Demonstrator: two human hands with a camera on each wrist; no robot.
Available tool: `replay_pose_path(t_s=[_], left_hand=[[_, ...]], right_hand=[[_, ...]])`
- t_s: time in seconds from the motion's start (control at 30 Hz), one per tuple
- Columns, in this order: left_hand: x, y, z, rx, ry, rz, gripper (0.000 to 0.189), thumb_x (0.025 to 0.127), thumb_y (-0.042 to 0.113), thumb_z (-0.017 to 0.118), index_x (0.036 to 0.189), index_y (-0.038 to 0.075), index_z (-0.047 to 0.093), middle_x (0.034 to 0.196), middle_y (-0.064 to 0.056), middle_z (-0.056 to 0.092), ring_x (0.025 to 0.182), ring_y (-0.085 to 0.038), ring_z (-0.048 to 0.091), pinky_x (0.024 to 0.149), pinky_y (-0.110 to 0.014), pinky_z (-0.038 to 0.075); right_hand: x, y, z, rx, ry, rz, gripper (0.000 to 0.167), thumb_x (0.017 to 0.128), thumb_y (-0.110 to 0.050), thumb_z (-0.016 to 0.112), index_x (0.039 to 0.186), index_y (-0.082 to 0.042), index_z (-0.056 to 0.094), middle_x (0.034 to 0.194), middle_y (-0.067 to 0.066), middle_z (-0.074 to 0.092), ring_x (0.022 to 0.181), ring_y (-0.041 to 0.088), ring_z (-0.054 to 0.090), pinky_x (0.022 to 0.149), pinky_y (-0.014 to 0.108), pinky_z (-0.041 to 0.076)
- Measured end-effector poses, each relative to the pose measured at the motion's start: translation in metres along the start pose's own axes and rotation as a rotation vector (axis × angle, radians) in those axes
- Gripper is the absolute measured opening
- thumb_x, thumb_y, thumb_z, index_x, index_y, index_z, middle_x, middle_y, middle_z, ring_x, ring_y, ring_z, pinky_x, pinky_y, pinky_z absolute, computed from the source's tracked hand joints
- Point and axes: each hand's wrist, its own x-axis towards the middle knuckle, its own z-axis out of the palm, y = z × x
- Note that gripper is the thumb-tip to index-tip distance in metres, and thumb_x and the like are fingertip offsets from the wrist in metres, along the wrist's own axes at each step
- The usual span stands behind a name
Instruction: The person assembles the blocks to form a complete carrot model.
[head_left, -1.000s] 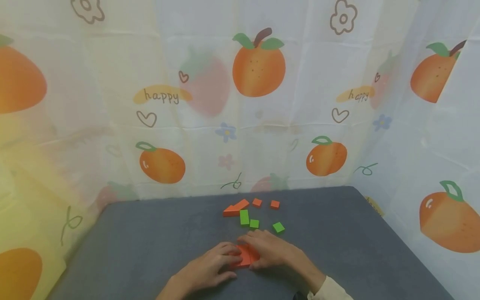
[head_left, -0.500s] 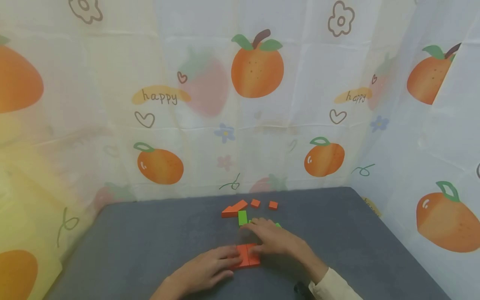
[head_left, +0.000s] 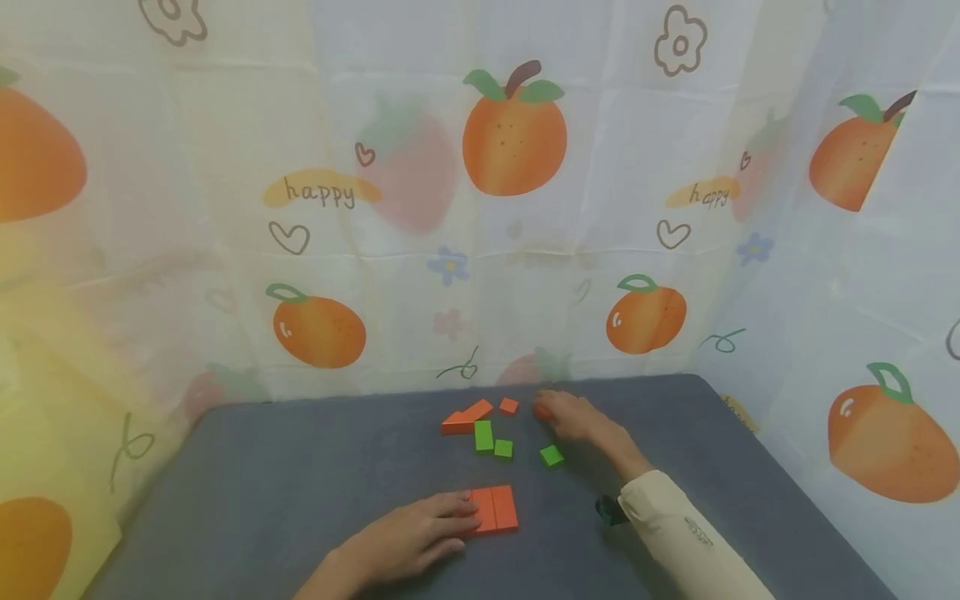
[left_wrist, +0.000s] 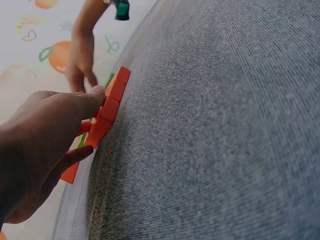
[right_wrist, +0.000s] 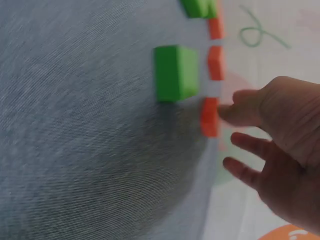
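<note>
My left hand (head_left: 408, 537) rests with fairly straight fingers over the left end of a flat group of red-orange blocks (head_left: 504, 508) laid side by side. In the left wrist view, the thumb lies along the blocks' near side, and some of the group is hidden by the hand. Farther back on the right, my right hand (head_left: 581, 421) reaches over a small orange block (right_wrist: 210, 117). The right wrist view has the thumb right beside that block, the other fingers spread and apart from it. Just nearer than this hand sits a green cube (head_left: 552, 456).
At the table's back middle are an orange wedge (head_left: 457, 425), an orange block (head_left: 477, 411) by it, and a small orange cube (head_left: 509, 406). A green rectangular block (head_left: 483, 437) and another green cube (head_left: 503, 450) stand nearer. A fruit-print curtain (head_left: 405, 317) borders the grey table (head_left: 300, 467).
My right hand has left the red-orange group and moved forward and right, past the green cubes, to the small orange block at the back. The left hand has stayed on the group.
</note>
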Motion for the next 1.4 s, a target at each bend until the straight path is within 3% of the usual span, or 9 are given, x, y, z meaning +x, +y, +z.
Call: replay_pose_path(t_s=[0.07,0.13,0.27,0.33,0.67,0.97,1.27,1.4], left_hand=[[0.0,0.0,0.0,-0.007,-0.002,-0.002,0.045,0.113,0.044,0.043,0.151,0.025,0.057,0.157,0.003,0.056,0.145,-0.016,0.054,0.115,-0.043,0.053],[0.001,0.0,0.001,-0.009,-0.003,-0.002,0.045,0.113,0.043,0.043,0.151,0.025,0.057,0.157,0.003,0.056,0.146,-0.016,0.054,0.115,-0.042,0.053],[0.002,0.002,-0.001,-0.011,-0.002,-0.009,0.044,0.112,0.042,0.045,0.149,0.023,0.06,0.156,0.002,0.058,0.145,-0.016,0.055,0.115,-0.043,0.052],[0.003,0.004,-0.003,-0.019,-0.008,-0.023,0.043,0.112,0.041,0.045,0.148,0.023,0.061,0.155,0.002,0.058,0.146,-0.016,0.054,0.115,-0.043,0.052],[0.003,0.001,-0.002,-0.009,0.017,-0.02,0.041,0.112,0.039,0.047,0.146,0.023,0.063,0.152,0.003,0.061,0.143,-0.016,0.057,0.113,-0.042,0.054],[0.003,0.001,0.0,-0.006,0.022,-0.049,0.039,0.111,0.037,0.05,0.146,0.024,0.064,0.152,0.004,0.061,0.143,-0.015,0.057,0.114,-0.042,0.053],[0.003,-0.001,0.001,-0.008,0.031,-0.037,0.037,0.111,0.034,0.052,0.144,0.023,0.065,0.15,0.004,0.063,0.142,-0.015,0.058,0.113,-0.04,0.054],[0.004,-0.001,0.0,-0.019,0.033,-0.032,0.037,0.111,0.032,0.053,0.144,0.022,0.065,0.149,0.004,0.064,0.142,-0.015,0.058,0.113,-0.04,0.054]], right_hand=[[-0.001,0.003,0.004,-0.029,-0.049,0.019,0.042,0.1,0.006,0.054,0.141,0.001,0.062,0.151,0.024,0.056,0.137,0.048,0.055,0.107,0.074,0.046],[-0.003,0.005,0.005,-0.059,-0.061,0.069,0.038,0.098,0.006,0.057,0.134,-0.002,0.066,0.143,0.023,0.061,0.129,0.048,0.06,0.105,0.072,0.047],[-0.01,0.007,0.006,-0.157,0.008,0.176,0.019,0.093,0.0,0.07,0.11,-0.008,0.071,0.111,0.016,0.066,0.102,0.042,0.065,0.092,0.066,0.052],[-0.012,0.008,0.006,-0.182,0.04,0.192,0.013,0.092,-0.003,0.073,0.103,-0.01,0.07,0.104,0.014,0.065,0.098,0.041,0.065,0.088,0.064,0.053],[-0.022,0.01,0.009,-0.136,0.123,0.147,0.014,0.088,-0.002,0.076,0.09,-0.012,0.066,0.09,0.007,0.065,0.089,0.032,0.066,0.08,0.062,0.052],[-0.036,0.011,0.005,-0.145,0.13,0.126,0.022,0.085,-0.008,0.085,0.102,-0.01,0.071,0.097,0.008,0.068,0.089,0.029,0.065,0.074,0.052,0.053],[-0.052,-0.007,-0.007,-0.101,0.144,0.037,0.024,0.085,-0.006,0.084,0.105,-0.007,0.071,0.1,0.008,0.067,0.089,0.027,0.064,0.075,0.054,0.055],[-0.059,-0.024,-0.013,-0.109,0.163,-0.072,0.025,0.083,-0.006,0.085,0.105,-0.008,0.073,0.098,0.006,0.068,0.086,0.024,0.065,0.072,0.046,0.056]])
